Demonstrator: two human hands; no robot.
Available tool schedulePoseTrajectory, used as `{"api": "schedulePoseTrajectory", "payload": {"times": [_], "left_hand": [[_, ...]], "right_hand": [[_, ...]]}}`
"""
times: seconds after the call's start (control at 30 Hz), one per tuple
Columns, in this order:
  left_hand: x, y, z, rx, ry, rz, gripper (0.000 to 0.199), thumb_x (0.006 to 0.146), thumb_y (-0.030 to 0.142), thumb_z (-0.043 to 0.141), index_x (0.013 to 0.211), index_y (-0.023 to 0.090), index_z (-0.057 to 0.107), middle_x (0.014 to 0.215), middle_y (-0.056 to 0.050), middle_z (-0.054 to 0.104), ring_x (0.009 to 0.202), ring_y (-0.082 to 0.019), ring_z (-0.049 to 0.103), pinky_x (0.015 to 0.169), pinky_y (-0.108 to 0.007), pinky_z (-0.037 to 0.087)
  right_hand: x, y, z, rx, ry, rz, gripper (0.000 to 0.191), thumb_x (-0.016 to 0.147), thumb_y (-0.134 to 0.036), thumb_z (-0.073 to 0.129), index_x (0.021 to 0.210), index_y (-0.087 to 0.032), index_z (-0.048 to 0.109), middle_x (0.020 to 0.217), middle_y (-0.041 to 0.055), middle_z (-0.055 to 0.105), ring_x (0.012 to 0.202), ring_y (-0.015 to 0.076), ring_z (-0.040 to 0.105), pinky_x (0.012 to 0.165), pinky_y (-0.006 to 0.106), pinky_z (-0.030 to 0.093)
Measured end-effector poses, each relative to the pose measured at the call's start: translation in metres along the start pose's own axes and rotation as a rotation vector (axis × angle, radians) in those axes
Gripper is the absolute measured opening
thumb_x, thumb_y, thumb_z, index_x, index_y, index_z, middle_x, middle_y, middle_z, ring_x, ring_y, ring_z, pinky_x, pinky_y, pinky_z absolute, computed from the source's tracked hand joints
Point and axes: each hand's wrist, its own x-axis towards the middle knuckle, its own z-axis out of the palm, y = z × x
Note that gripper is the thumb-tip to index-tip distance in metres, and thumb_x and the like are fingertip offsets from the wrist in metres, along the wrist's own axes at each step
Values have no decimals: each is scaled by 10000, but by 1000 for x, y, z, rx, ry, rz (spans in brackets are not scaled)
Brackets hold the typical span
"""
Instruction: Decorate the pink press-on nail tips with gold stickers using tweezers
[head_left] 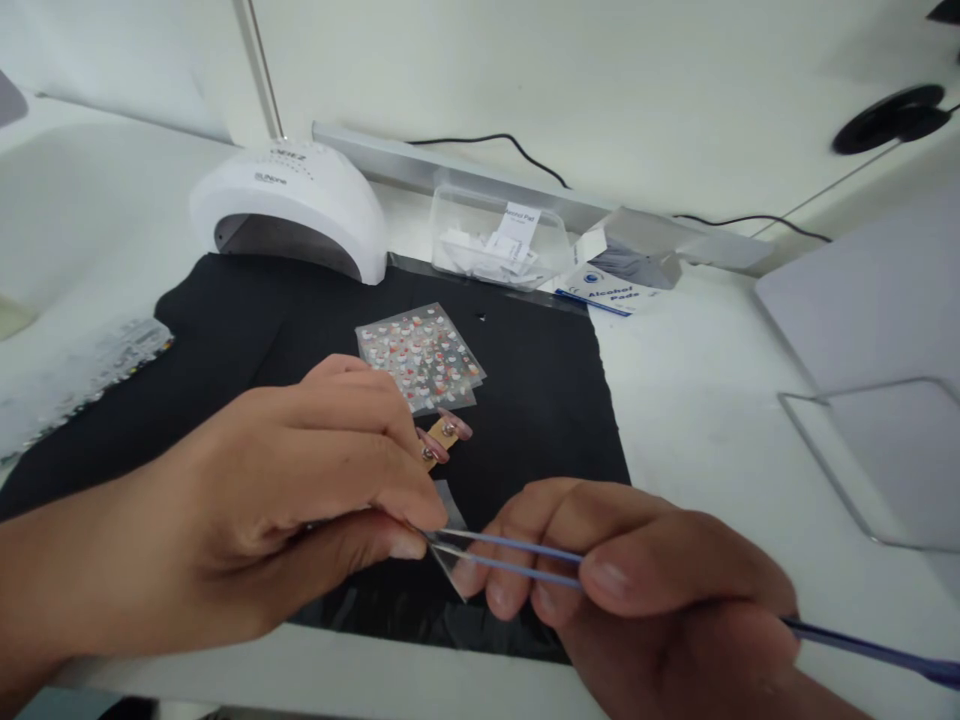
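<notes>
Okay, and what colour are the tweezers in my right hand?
The tweezers are blue, with silvery tips, seen best in the head view.

A nail technician's workstation, likely in a salon or studio, where a white dome-shaped curing lamp (296, 205) marked "SUNone" sits on a white tabletop (679, 400) beside a clear bin (499, 240) and an open box of alcohol pads (619, 270). Sheets of small decorative stickers (421, 355) and painted false nails (442, 437) lie on a black covering (532, 400) spread across the table.
</notes>
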Motion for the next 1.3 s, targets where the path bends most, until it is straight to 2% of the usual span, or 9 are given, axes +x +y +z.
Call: {"api": "schedulePoseTrajectory", "payload": {"times": [0.2, 0.57, 0.77, 1.3], "left_hand": [[1, 1, 1, -6, -1, -19, 108, 976, 151, 584, 921, 192, 667, 826, -11, 624, 819, -138, 592, 875, -260, 522], [3, 0, 1, -22, -3, -13, 119, 967, 139, 572, 918, 202, 660, 776, -24, 625, 753, -160, 579, 807, -330, 521], [4, 0, 0, -30, -6, 2, 95, 950, 129, 593, 909, 175, 666, 773, -24, 632, 746, -141, 583, 757, -292, 500], [4, 3, -1, -17, -5, 0, 124, 945, 103, 572, 890, 187, 644, 770, -19, 625, 735, -148, 589, 767, -320, 509]], "right_hand": [[0, -1, -1, -50, -19, -9, 306, 996, -380, 532, 1011, -261, 814, 591, 31, 693, 566, 209, 734, 523, 367, 674], [-1, -1, 0, -81, -8, -45, 312, 1002, -372, 527, 1005, -259, 818, 583, 35, 702, 545, 211, 735, 510, 355, 663], [-2, 2, 1, -70, -4, -76, 331, 1006, -370, 517, 1001, -233, 818, 577, 37, 689, 532, 209, 728, 499, 362, 667], [0, -1, -3, -48, -14, 12, 290, 986, -399, 554, 991, -293, 824, 581, 32, 700, 553, 216, 736, 519, 364, 661]]}}
